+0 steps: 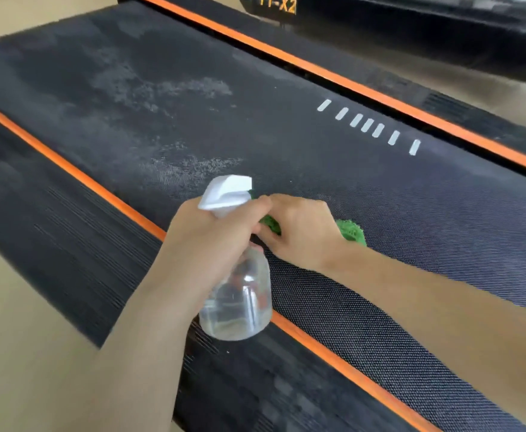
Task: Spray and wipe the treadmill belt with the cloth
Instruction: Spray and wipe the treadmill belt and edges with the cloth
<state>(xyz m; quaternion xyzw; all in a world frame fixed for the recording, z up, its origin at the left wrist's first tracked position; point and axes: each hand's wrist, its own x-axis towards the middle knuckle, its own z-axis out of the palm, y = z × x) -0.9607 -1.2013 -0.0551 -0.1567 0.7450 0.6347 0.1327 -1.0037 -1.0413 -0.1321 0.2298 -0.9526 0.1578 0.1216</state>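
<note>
The black textured treadmill belt (255, 126) runs diagonally across the view, with pale wet or dusty patches on its far left part and several white dashes at the right. My left hand (212, 232) grips the neck of a clear spray bottle (240, 294) with a white trigger head, held over the belt's near edge with the nozzle toward the belt. My right hand (302, 229) presses flat on a green cloth (352, 232) lying on the belt. Most of the cloth is hidden under the hand.
Orange strips (68, 169) border the belt on both sides, with ribbed black side rails (68, 244) outside them. A black housing with orange lettering (277, 4) sits at the top. Tan floor (22, 353) lies at the lower left.
</note>
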